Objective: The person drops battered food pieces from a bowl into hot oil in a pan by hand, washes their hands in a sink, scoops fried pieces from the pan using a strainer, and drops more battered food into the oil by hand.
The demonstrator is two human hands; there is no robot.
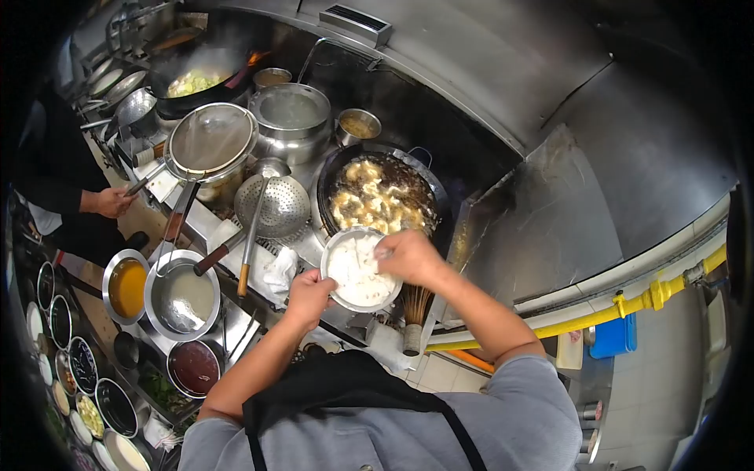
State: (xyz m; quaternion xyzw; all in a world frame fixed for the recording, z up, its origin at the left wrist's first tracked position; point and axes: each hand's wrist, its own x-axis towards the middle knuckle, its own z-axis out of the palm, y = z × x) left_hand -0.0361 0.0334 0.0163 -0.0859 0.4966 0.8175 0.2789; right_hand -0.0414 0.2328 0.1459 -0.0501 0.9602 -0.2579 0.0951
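My left hand grips the left rim of a metal bowl, thumb over the edge. White powder and pale coated pieces of food fill the bowl. Over its right side, the fingers of my right hand are closed on a white-coated piece, which they partly hide. Just beyond the bowl is a wok of dark bubbling oil, where several golden battered pieces are frying. A bamboo brush stands close below my right wrist.
Left of the wok lie a perforated ladle, a round strainer and a large pot. Sauce bowls line the left. Another person's hand holds a handle near a second, steaming wok. A yellow pipe runs along the right.
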